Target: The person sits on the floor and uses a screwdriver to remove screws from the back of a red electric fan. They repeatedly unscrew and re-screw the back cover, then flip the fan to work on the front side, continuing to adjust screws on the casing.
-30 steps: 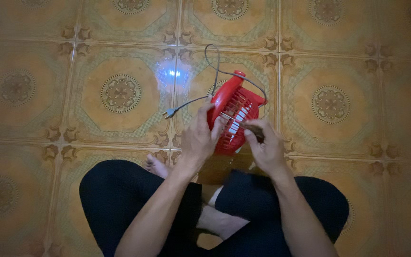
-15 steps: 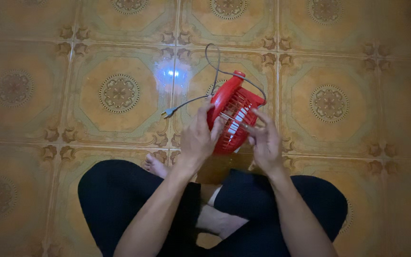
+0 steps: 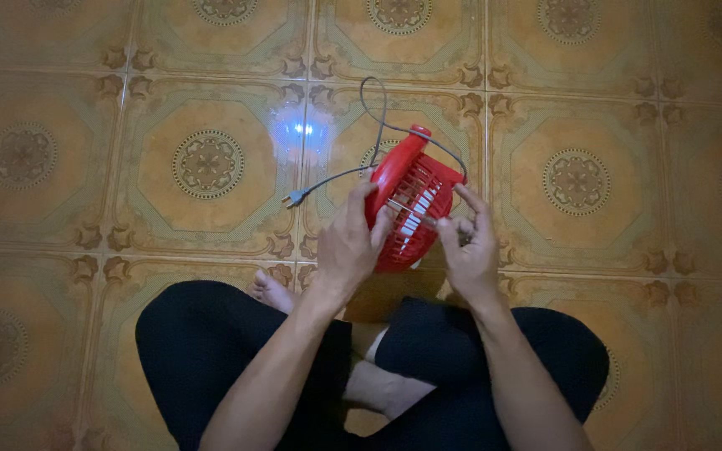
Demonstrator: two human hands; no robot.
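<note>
A small red fan (image 3: 411, 194) with a grilled front is held up above my crossed legs, tilted to the right. My left hand (image 3: 349, 244) grips its left side. My right hand (image 3: 466, 245) is at the grille's right edge, with its fingertips pinched on the grille. A grey cable (image 3: 353, 169) loops from the top of the fan down to a plug (image 3: 294, 198) lying on the floor to the left.
I sit cross-legged in dark trousers (image 3: 211, 342) on a patterned orange and green tiled floor (image 3: 110, 150). A bright light reflection (image 3: 298, 129) shines on a tile beyond the plug. A bare foot (image 3: 271, 291) shows by my left knee.
The fan has stayed in about the same place. My right hand's fingers have shifted slightly on the grille's right edge.
</note>
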